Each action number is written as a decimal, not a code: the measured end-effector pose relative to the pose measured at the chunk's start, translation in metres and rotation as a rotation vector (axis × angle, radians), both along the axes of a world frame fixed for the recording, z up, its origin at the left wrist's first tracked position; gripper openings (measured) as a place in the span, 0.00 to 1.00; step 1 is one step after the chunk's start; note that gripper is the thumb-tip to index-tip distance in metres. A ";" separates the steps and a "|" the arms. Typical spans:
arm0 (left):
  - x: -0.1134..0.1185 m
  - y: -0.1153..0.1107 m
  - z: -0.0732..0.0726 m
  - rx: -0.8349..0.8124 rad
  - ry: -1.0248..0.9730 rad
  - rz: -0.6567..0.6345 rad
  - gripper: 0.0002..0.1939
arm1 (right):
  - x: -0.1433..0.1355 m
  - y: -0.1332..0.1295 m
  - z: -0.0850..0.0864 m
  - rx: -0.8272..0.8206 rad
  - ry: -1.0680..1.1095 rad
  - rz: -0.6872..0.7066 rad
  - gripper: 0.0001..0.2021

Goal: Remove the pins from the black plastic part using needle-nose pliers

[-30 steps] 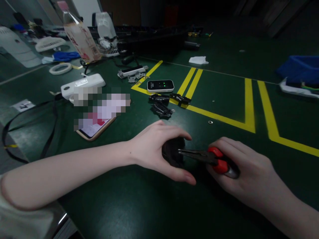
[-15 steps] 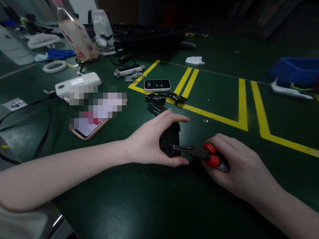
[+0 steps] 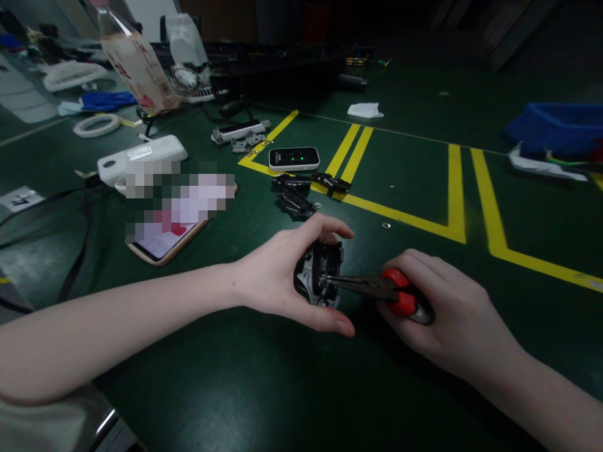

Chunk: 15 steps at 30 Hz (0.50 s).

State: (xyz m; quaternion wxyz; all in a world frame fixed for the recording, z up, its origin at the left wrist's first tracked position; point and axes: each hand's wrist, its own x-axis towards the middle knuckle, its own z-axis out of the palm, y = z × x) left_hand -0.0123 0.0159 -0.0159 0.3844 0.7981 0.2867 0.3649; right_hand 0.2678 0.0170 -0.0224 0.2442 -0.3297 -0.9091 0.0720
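A small black part (image 3: 320, 276) with pale inner workings exposed is gripped on the green tabletop (image 3: 282, 389) by the left hand (image 3: 282, 276), thumb below and fingers curled over its top. Red-handled pliers (image 3: 377, 290) are clasped in the right hand (image 3: 443, 314), which rests on the tabletop just to the right; the thin tips are pushed into the open face of the part.

Just beyond the left hand, several loose black pieces (image 3: 301, 194) are scattered beside a yellow line (image 3: 414, 221), and a small washer (image 3: 386, 225) lies near them. A phone (image 3: 164, 242), partly blurred out, is seen to the left, with a white device (image 3: 141, 157) behind it. A black-and-white gadget with green lights (image 3: 294, 158) sits past the black pieces.

Farther back, a white tape roll (image 3: 97, 124), a tilted plastic bottle (image 3: 134, 63) and a white fan part (image 3: 186, 56) are found at the left. A crumpled white scrap (image 3: 365, 110) lies mid-table, and a blue bin (image 3: 556, 125) stands at the far right.
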 end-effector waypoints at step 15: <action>0.007 -0.004 0.009 0.011 0.227 0.024 0.35 | 0.004 0.006 0.001 -0.077 0.275 -0.144 0.11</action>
